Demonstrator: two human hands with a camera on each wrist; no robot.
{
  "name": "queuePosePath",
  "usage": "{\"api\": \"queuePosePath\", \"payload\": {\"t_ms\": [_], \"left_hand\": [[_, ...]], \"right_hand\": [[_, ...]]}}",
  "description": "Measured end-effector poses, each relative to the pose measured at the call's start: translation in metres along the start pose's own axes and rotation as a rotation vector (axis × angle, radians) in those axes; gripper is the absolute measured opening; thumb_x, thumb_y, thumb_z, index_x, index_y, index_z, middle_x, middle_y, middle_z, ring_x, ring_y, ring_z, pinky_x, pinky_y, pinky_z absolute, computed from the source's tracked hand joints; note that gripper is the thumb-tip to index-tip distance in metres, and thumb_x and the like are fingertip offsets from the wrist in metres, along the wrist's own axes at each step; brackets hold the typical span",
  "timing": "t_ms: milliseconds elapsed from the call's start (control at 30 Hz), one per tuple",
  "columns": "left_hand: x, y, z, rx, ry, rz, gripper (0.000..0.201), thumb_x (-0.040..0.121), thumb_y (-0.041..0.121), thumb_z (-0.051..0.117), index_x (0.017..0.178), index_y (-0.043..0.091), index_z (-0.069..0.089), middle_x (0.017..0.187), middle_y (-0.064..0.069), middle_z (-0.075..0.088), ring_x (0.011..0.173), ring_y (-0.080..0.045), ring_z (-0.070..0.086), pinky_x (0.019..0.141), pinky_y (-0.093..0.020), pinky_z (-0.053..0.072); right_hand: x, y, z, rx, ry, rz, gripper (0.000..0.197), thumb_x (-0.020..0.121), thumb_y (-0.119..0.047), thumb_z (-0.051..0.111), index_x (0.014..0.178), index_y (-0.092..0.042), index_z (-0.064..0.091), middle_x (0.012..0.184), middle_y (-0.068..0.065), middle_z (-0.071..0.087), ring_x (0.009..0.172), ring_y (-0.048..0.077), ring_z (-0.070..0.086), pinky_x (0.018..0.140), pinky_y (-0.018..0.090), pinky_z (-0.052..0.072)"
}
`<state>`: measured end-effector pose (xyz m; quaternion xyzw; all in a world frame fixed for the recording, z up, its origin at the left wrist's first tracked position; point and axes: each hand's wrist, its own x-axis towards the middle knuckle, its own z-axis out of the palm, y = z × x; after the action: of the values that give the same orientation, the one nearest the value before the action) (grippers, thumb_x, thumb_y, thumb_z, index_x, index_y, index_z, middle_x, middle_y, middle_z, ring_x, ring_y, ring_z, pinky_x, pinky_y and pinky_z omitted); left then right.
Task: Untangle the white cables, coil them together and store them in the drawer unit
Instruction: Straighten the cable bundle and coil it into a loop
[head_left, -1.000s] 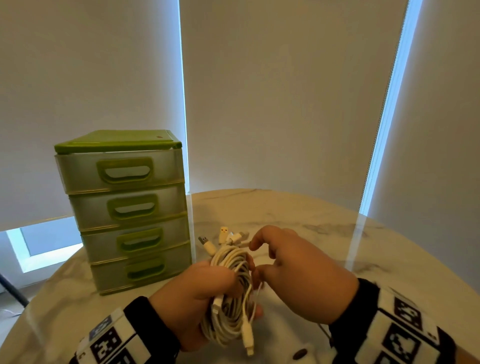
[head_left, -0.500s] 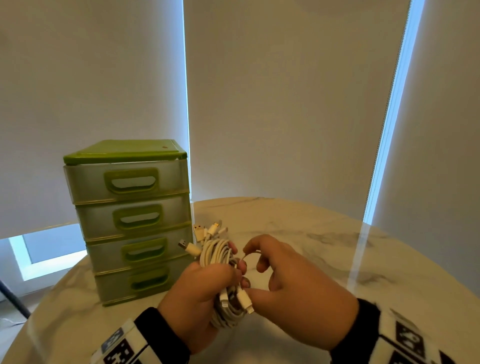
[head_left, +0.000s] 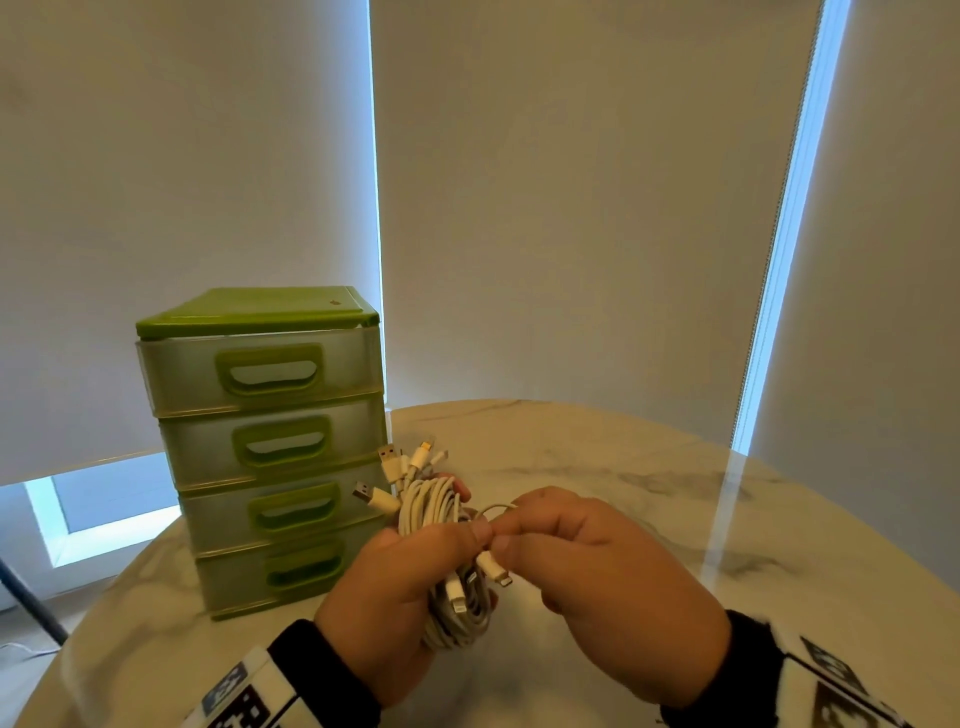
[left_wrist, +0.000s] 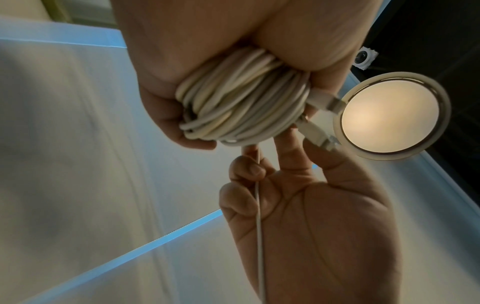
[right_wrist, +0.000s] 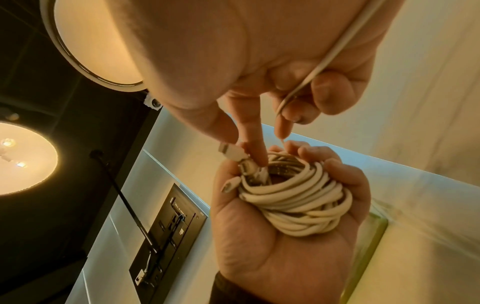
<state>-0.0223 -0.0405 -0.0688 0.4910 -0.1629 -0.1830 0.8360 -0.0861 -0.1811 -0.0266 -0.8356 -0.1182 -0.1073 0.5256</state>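
A coil of white cables (head_left: 434, 519) (left_wrist: 241, 111) (right_wrist: 298, 203) is gripped in my left hand (head_left: 410, 577) (right_wrist: 280, 230), above the marble table in front of the drawer unit. USB plugs stick out of the coil's top toward the drawers, and smaller plugs hang below my thumb. My right hand (head_left: 587, 566) (left_wrist: 306, 205) (right_wrist: 259, 98) pinches a cable end with its plug (head_left: 493, 569) (right_wrist: 232, 153) at the coil, and a thin strand (left_wrist: 259, 226) runs across its palm. The green drawer unit (head_left: 270, 447) stands at the left, all drawers closed.
The round marble table (head_left: 675, 519) spreads to the right and front of my hands. Closed blinds hang behind it. Round ceiling lamps (left_wrist: 389, 115) and a wall-mounted screen (right_wrist: 166, 232) show in the wrist views.
Both hands have lifted and shifted with the coil toward the drawer unit. My right hand's fingers closed on a cable end at the coil's side; the head view tilted up.
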Motion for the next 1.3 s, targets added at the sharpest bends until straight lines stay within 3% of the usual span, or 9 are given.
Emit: {"api": "queuePosePath", "payload": {"t_ms": [267,400,533,600,667,833,933,1067,1300], "left_hand": [[0.002,-0.003,-0.003,-0.071,-0.153,0.004,0.030,0.052,0.017,0.082,0.077,0.004,0.071,0.071,-0.019,0.054,0.062,-0.029,0.056,0.060,-0.036,0.047],[0.003,-0.010,-0.012,-0.095,-0.099,-0.026,0.039,0.053,0.032,0.084,0.073,0.003,0.069,0.072,-0.022,0.060,0.067,-0.030,0.059,0.063,-0.037,0.051],[0.006,-0.010,-0.016,-0.127,-0.126,0.048,0.047,0.042,0.006,0.068,0.088,0.006,0.068,0.078,-0.024,0.058,0.061,-0.032,0.058,0.054,-0.040,0.053],[0.005,-0.003,-0.009,-0.181,-0.136,0.024,0.051,0.045,-0.002,0.062,0.095,0.007,0.061,0.077,-0.019,0.056,0.061,-0.029,0.056,0.052,-0.036,0.048],[0.007,0.000,-0.008,-0.134,-0.024,0.055,0.044,0.050,-0.006,0.055,0.091,0.008,0.061,0.074,-0.017,0.056,0.063,-0.028,0.053,0.054,-0.034,0.045],[0.008,-0.006,-0.001,-0.030,0.100,0.077,0.025,0.069,-0.012,0.063,0.084,0.008,0.065,0.070,-0.017,0.052,0.063,-0.030,0.050,0.055,-0.035,0.041],[0.007,-0.005,0.002,-0.055,0.189,0.113,0.011,0.076,0.003,0.064,0.087,0.002,0.065,0.066,-0.022,0.054,0.059,-0.029,0.056,0.057,-0.036,0.043],[0.005,0.002,0.002,-0.115,0.209,0.162,0.039,0.062,0.026,0.066,0.092,0.001,0.069,0.079,-0.029,0.063,0.075,-0.039,0.062,0.068,-0.044,0.046],[0.003,0.010,0.000,-0.219,0.132,0.146,0.039,0.053,0.022,0.069,0.090,0.013,0.061,0.069,-0.014,0.057,0.057,-0.026,0.056,0.054,-0.036,0.046]], "right_hand": [[0.000,0.006,0.013,0.030,0.051,0.033,0.027,0.064,-0.033,0.086,0.046,-0.030,0.065,0.058,-0.014,0.058,0.059,-0.004,0.055,0.057,0.013,0.041],[-0.003,0.012,0.013,0.007,0.111,0.075,0.052,0.039,-0.055,0.089,0.073,-0.032,0.056,0.063,-0.015,0.056,0.056,0.001,0.046,0.054,0.019,0.042],[0.002,0.006,-0.007,0.027,0.023,0.197,0.042,0.077,-0.033,0.076,0.106,-0.026,0.046,0.075,0.000,0.069,0.059,0.009,0.056,0.059,0.030,0.047],[0.001,0.002,-0.022,-0.010,-0.093,0.301,0.014,0.093,-0.018,0.057,0.107,-0.016,0.056,0.080,0.008,0.074,0.060,0.017,0.060,0.056,0.035,0.045],[-0.003,0.005,-0.032,-0.018,-0.209,0.396,0.018,0.099,-0.018,0.047,0.102,-0.014,0.064,0.071,0.007,0.070,0.054,0.017,0.058,0.050,0.030,0.044],[0.011,0.001,-0.017,0.137,-0.053,0.333,0.030,0.098,-0.004,0.041,0.103,-0.009,0.070,0.054,0.002,0.044,0.042,0.013,0.032,0.043,0.024,0.022],[0.017,-0.007,0.007,0.212,-0.024,0.197,0.028,0.093,-0.010,0.041,0.103,0.001,0.065,0.061,-0.013,0.047,0.057,0.010,0.043,0.058,0.037,0.039],[0.027,-0.014,0.029,0.337,-0.067,0.202,0.027,0.099,-0.015,0.044,0.101,-0.025,0.069,0.055,-0.029,0.059,0.051,-0.010,0.054,0.055,0.008,0.039],[0.022,-0.008,0.017,0.598,0.095,0.258,0.033,0.096,0.005,0.042,0.102,-0.008,0.072,0.061,0.008,0.052,0.049,0.013,0.041,0.045,0.026,0.029]]}}
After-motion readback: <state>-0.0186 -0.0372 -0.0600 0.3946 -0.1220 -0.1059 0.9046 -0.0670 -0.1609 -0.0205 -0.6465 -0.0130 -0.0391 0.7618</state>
